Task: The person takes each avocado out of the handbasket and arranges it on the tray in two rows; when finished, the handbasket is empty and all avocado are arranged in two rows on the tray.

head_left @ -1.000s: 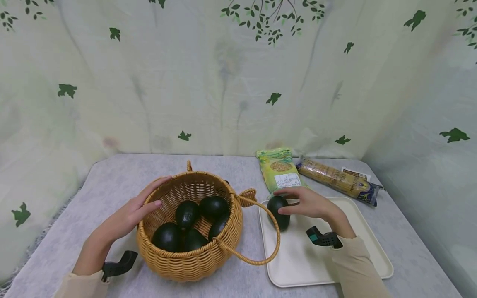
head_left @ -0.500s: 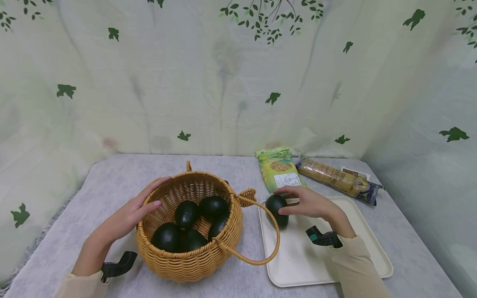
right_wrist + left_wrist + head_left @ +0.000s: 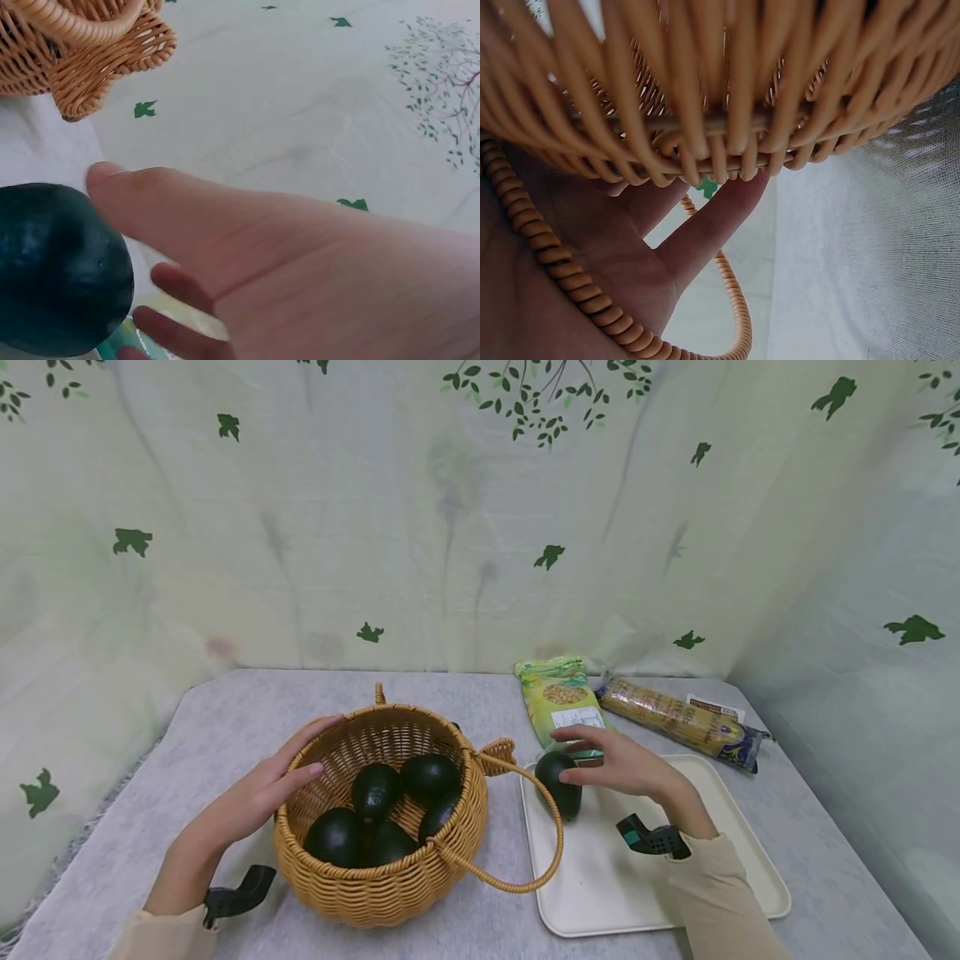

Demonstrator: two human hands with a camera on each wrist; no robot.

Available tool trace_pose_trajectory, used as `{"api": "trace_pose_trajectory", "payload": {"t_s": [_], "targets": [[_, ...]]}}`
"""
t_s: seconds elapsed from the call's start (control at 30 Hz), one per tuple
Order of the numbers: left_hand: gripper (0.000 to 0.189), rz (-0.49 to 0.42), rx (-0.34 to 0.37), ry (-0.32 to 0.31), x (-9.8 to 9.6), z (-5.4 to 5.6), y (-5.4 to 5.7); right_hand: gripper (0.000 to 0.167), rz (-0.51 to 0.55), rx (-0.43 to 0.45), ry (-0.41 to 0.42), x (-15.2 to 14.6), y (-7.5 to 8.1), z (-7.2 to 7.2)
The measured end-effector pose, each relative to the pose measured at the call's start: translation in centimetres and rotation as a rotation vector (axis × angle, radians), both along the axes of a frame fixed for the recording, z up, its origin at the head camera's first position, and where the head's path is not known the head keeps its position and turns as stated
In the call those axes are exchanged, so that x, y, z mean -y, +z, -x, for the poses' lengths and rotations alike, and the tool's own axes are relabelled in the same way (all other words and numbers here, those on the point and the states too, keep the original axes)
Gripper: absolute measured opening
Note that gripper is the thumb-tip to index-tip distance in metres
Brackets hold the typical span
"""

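Several dark green avocados (image 3: 377,791) lie inside a round wicker basket (image 3: 378,893) at the left of the table. My left hand (image 3: 262,789) holds the basket's left rim, thumb over the inside; in the left wrist view, its fingers (image 3: 712,240) reach the wicker from outside. Another avocado (image 3: 558,793) is at the far left corner of a white tray (image 3: 600,893). My right hand (image 3: 626,768) is beside this avocado with its fingers spread. In the right wrist view, the thumb (image 3: 157,195) is at the avocado's edge and the other fingers stand off from it.
Behind the tray are a green-yellow bag (image 3: 555,697) with a white label and a long clear packet of pasta (image 3: 667,714). The basket's looped handle (image 3: 551,852) overhangs the tray's left edge. A leaf-patterned curtain (image 3: 420,527) surrounds the table.
The right hand's fingers have lifted and spread away from the avocado, which has shifted slightly left and away. The left hand and basket have stayed put.
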State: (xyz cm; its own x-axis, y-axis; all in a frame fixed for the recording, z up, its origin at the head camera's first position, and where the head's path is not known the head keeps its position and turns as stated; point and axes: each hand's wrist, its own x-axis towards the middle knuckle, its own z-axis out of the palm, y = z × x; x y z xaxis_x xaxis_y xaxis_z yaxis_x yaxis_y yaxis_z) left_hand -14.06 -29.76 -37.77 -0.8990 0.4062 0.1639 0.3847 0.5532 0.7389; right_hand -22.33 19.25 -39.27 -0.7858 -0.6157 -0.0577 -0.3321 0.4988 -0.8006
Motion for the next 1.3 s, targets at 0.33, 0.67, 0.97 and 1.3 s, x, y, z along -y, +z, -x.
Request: {"api": "trace_pose_trajectory", "payload": {"t_s": [0.33,0.67,0.97,1.3], "targets": [[0.061,-0.002,0.006,-0.003,-0.1,0.0,0.1,0.06,0.097,-0.134,-0.092,0.7,1.2,-0.5],[0.06,-0.005,0.015,-0.002,0.0,0.0,0.0,0.057,0.19,-0.125,-0.08,2.3,3.1,-1.3],[0.06,0.004,0.015,0.002,0.0,-0.1,0.2,0.056,0.197,-0.169,-0.045,3.6,4.0,-1.2],[0.06,-0.01,0.021,0.0,-0.1,-0.1,0.2,0.054,0.215,-0.172,0.002,5.2,5.6,-0.9]]}}
